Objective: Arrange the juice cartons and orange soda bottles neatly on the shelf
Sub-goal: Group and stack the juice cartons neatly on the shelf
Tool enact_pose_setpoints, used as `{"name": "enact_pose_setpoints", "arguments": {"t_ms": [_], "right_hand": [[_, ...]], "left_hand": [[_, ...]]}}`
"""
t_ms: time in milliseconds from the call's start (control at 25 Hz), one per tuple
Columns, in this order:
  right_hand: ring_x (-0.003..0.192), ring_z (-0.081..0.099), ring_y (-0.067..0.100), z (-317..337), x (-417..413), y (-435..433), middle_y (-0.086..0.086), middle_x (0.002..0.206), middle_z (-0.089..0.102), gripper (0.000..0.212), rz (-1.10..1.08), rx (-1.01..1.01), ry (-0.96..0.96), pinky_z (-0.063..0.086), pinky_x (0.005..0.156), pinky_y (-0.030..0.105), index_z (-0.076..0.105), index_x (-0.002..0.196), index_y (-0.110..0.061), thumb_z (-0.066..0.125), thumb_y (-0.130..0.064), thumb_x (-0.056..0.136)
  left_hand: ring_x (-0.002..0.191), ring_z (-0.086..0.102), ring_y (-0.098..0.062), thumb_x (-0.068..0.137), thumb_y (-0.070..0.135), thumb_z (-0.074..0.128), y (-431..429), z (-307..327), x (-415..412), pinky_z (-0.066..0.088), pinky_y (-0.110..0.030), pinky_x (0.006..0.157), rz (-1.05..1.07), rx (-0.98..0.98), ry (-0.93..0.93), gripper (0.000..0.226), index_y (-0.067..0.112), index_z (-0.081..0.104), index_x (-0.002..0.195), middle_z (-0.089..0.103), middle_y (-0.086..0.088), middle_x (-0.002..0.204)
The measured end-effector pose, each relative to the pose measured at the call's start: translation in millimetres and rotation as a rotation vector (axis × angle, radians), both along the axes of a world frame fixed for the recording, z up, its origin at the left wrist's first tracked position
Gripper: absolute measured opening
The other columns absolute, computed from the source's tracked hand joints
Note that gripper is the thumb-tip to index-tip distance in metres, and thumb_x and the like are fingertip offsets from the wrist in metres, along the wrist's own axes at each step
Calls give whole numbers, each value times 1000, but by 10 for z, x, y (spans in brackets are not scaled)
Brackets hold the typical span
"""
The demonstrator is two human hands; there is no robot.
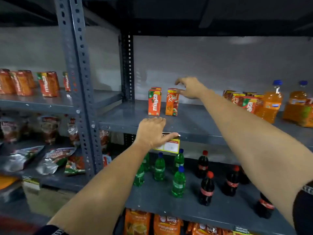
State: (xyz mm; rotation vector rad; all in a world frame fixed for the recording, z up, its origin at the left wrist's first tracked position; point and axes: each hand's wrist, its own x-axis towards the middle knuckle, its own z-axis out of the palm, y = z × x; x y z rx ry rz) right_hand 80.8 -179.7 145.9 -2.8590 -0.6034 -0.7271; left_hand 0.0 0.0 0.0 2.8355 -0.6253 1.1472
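Note:
On the grey middle shelf [194, 123] an orange Maaza juice carton [154, 102] stands upright, with another carton [156, 89] right behind it. Beside it on the right stands a Real juice carton [171, 103]. My right hand [190, 88] hovers at that carton's top right corner, thumb touching it and fingers spread above. My left hand [151, 131] rests palm down on the shelf's front edge, holding nothing. Further right sits a loose cluster of several cartons [245, 101], then two orange soda bottles [271, 103] [296, 104] with blue caps.
A perforated steel post [79, 82] divides the bays; more juice cartons [48, 83] stand in the left bay. Below are green bottles [177, 182], cola bottles [206, 189] and a price tag [170, 146] on the shelf lip. Snack pouches [54, 160] lie lower left.

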Motion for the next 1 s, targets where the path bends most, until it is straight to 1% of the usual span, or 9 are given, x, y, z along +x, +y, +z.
{"name": "enact_pose_setpoints", "arguments": {"t_ms": [120,200,320,440,560,640,760,840,1000], "right_hand": [[124,47,32,19,98,152,15,138,49,42,5,-76,134,38,95,36,47,133,-21,56,-22,92],[124,49,30,5,117,229,10,141,48,41,-14,-87,238,42,88,34,46,133,-26,52,-17,94],[108,55,24,33,80,239,10,134,51,35,-17,-70,306,53,75,32,49,127,-29,51,-15,94],[102,63,28,173,-54,62,13,126,59,36,-29,-118,319,55,84,40,48,126,-26,57,-18,92],[103,62,30,339,-232,-305,12,120,62,34,-34,-184,328,51,88,41,52,123,-25,59,-17,90],[103,60,28,423,-375,-665,12,119,63,34,-42,-189,355,47,88,39,55,121,-25,61,-16,89],[100,57,22,481,-524,-1084,10,120,61,35,-67,-197,391,44,83,34,56,122,-26,62,-17,89],[100,56,21,499,-565,-1312,8,122,60,36,-93,-215,387,46,84,36,55,123,-28,62,-20,88],[105,57,24,414,-548,-1567,8,125,59,38,-88,-224,404,48,90,40,54,123,-30,63,-24,87]], "left_hand": [[101,64,-26,74,84,1,0,-65,68,47,-38,78,-23,0,-20,103,10,64,109,70,-7,109],[99,66,-26,75,83,2,16,-83,91,50,-38,77,-68,-9,-36,102,9,66,107,71,-7,105],[95,67,-26,78,81,6,50,-97,98,52,-37,75,-93,-5,-66,100,7,68,104,73,-7,101],[95,65,-25,76,82,5,14,-58,63,47,-35,74,-69,30,-20,99,10,66,105,71,-5,102],[82,62,-24,74,84,10,-38,18,35,33,-32,64,-48,83,-37,89,12,60,87,66,-3,87],[78,60,-24,72,86,13,-239,87,-2,33,-33,62,-88,139,-37,83,14,52,78,64,-4,83],[92,61,-26,69,88,10,-800,138,-57,44,-39,75,-165,175,29,96,11,59,98,66,-6,101],[107,58,-27,67,88,8,-1266,128,-159,44,-43,87,-186,166,80,103,11,58,116,62,-7,118],[102,58,-27,70,87,16,-1792,119,-267,43,-44,83,-177,53,160,95,11,59,109,61,-9,111]]}}
